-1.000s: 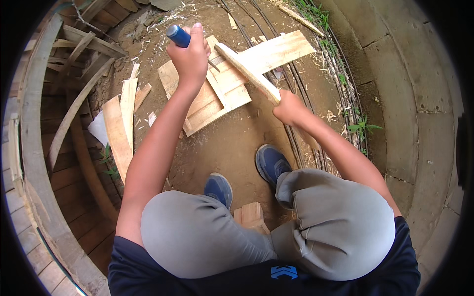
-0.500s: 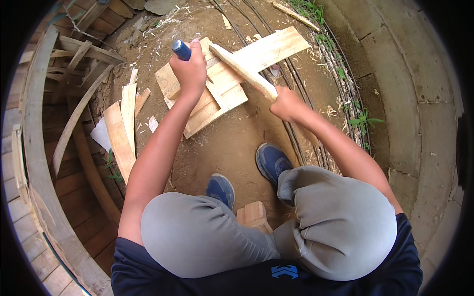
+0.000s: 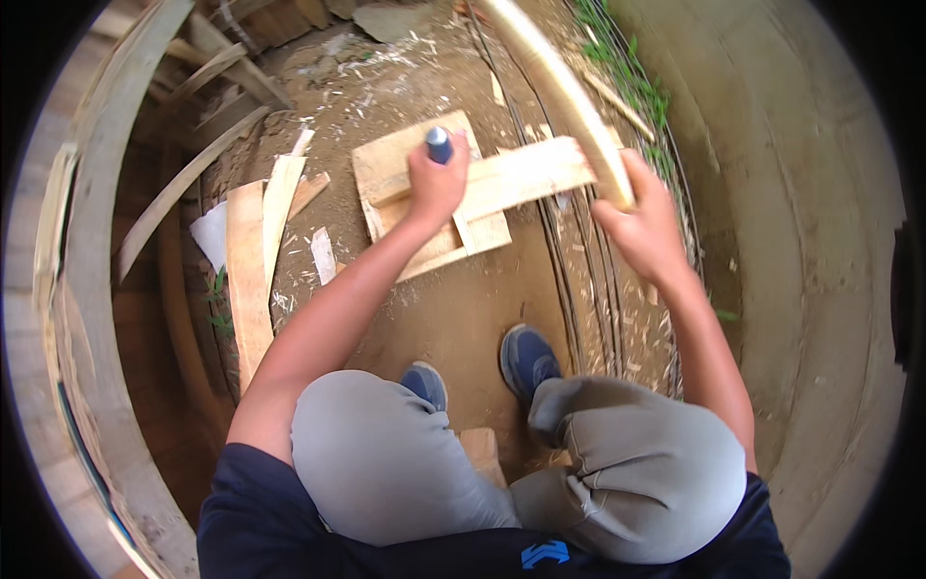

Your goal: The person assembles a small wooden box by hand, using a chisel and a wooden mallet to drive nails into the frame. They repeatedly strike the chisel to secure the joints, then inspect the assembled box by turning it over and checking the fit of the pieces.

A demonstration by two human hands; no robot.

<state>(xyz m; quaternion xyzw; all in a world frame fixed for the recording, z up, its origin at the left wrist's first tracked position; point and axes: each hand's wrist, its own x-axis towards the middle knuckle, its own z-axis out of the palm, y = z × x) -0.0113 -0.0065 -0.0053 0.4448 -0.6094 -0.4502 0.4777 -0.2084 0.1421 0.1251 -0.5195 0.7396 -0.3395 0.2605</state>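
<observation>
My left hand point(image 3: 442, 188) is wrapped round the blue handle of a chisel point(image 3: 439, 145), whose metal-capped end points up. The chisel's blade is hidden below my fist. Under that hand lies a pale wooden plank point(image 3: 535, 176), resting across a low wooden frame of boards point(image 3: 391, 159) on the ground. My right hand point(image 3: 644, 217) grips the lower end of a long pale wooden stick point(image 3: 555, 82). This stick is raised, blurred by motion, and passes over the plank's right end in the picture.
Loose wooden strips point(image 3: 249, 261) lie left of the frame, near a timber structure with curved beams point(image 3: 92, 251). Thin dark cables point(image 3: 579, 261) run along the ground on the right, beside grass and a concrete wall point(image 3: 781, 193). A wood block point(image 3: 479, 454) sits between my legs.
My right hand has lifted the stick up and to the right, away from the chisel. The left hand still holds the chisel on the plank. The whole view has shifted.
</observation>
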